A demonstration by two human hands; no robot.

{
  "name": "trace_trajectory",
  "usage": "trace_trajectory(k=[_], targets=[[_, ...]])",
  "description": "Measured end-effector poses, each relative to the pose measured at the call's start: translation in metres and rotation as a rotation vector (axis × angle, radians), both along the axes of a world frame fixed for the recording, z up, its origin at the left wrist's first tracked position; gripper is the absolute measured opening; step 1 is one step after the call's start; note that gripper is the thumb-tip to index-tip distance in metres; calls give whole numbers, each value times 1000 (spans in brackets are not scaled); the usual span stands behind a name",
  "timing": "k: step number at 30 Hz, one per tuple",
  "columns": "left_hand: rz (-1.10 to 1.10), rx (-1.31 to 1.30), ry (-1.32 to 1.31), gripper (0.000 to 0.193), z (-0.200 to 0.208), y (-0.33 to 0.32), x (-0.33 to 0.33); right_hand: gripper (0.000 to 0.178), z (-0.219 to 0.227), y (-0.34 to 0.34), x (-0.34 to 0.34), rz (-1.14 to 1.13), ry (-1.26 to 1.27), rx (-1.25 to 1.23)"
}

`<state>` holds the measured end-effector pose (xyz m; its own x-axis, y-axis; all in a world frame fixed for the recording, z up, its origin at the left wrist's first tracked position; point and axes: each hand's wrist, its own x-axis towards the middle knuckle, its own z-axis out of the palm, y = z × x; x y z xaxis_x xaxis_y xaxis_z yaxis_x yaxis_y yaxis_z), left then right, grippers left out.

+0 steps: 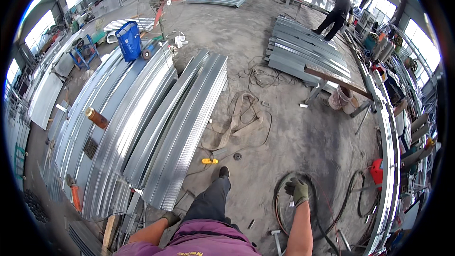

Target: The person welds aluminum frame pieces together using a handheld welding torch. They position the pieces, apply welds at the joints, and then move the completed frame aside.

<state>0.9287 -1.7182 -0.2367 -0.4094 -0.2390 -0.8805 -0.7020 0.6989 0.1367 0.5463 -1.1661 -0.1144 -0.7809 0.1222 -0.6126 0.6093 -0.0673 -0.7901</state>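
My right hand, in an olive work glove, hangs over the floor with its fingers apart and nothing in it. Below it lies a coil of dark hose. My left hand, gloved too, is low beside my leg, near the close end of a stack of long grey folded metal sheets; its fingers are too hidden to read. A yellow tool rests on the concrete just ahead of my shoe. Between my body and the hose is a T-shaped metal piece.
Flat webbing and loose cables sprawl ahead. More sheet stacks lie to the left, with a blue bag and a brown cylinder on them. A steel trestle and buckets stand right. A co-worker bends at the far right.
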Motion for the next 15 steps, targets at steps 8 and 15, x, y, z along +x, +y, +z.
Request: trace_trajectory(k=[8,15], targets=[[246,166,237,53,-69,-24,-197,27,-87,-49,-122,90,-507,-246],[877,286,400,40,-16,-62,-306,48,-65,-233,-277,271,-431,-145]])
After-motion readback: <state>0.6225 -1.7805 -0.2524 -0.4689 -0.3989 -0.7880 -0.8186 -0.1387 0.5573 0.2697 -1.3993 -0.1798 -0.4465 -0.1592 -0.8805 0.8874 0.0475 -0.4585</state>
